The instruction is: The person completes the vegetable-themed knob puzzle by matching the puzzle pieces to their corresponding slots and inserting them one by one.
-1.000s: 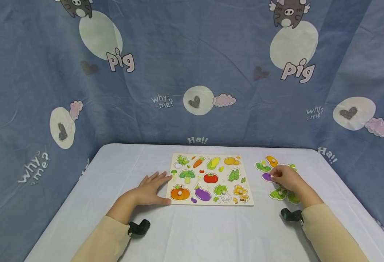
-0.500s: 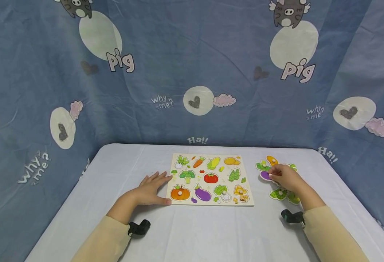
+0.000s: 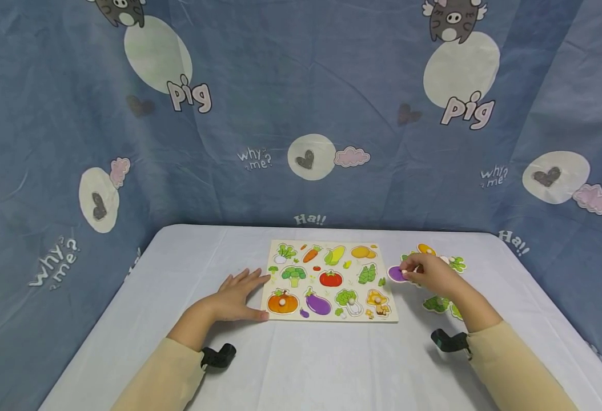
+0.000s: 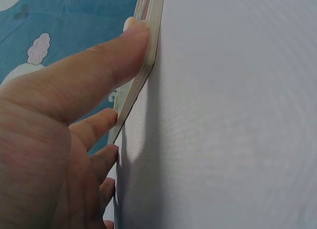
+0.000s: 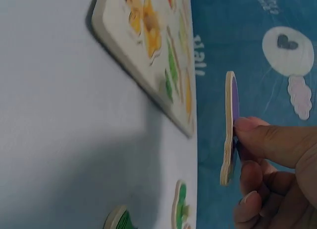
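A wooden vegetable puzzle board lies flat on the white table. My left hand rests at its left edge, fingers spread, thumb touching the near corner; in the left wrist view the thumb lies against the board's side. Just off the board's right edge, my right hand pinches a purple eggplant puzzle piece between thumb and fingers. The right wrist view has that piece edge-on, raised off the table. A pumpkin piece, a cabbage piece and a mushroom piece with knobs sit in the board.
Several loose vegetable pieces lie right of the board, partly hidden under my right hand, among them a green one and an orange one. A blue printed curtain hangs behind the white table.
My right hand has lifted the eggplant piece from the loose pieces and carried it left toward the board. The left hand stays in place.
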A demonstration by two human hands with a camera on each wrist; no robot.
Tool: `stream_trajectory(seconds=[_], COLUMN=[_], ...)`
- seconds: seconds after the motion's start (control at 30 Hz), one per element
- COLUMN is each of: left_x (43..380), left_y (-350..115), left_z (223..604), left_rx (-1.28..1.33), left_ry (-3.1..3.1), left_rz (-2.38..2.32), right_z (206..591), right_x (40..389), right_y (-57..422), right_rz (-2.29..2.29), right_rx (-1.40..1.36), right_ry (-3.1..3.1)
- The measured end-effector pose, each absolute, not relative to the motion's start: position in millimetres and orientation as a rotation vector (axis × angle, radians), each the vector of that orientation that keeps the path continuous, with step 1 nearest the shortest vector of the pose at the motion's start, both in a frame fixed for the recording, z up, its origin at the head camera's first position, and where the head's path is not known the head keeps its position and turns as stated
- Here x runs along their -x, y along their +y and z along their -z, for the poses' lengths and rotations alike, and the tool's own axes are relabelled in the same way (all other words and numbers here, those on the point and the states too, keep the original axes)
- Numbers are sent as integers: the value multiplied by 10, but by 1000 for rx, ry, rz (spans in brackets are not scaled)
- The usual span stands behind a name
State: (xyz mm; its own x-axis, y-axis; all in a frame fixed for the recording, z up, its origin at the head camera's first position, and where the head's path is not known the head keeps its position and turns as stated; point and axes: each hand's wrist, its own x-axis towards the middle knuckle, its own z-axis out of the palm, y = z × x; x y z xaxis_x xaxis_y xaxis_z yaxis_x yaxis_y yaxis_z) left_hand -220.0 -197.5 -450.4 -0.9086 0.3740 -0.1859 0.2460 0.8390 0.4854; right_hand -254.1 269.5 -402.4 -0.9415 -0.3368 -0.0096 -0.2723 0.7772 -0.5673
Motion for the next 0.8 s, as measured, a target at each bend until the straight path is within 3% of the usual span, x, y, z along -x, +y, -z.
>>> stream_trajectory(seconds=[0.8], left_x=[2215], left_y=[-1982], left_z=[4539], left_rx=[-474], left_ry=[2754], left_rz=[-666], right_z=[4034], right_x=[2495], right_y=[2075], right_rz=[887], right_rx=[854], right_ry=[2667])
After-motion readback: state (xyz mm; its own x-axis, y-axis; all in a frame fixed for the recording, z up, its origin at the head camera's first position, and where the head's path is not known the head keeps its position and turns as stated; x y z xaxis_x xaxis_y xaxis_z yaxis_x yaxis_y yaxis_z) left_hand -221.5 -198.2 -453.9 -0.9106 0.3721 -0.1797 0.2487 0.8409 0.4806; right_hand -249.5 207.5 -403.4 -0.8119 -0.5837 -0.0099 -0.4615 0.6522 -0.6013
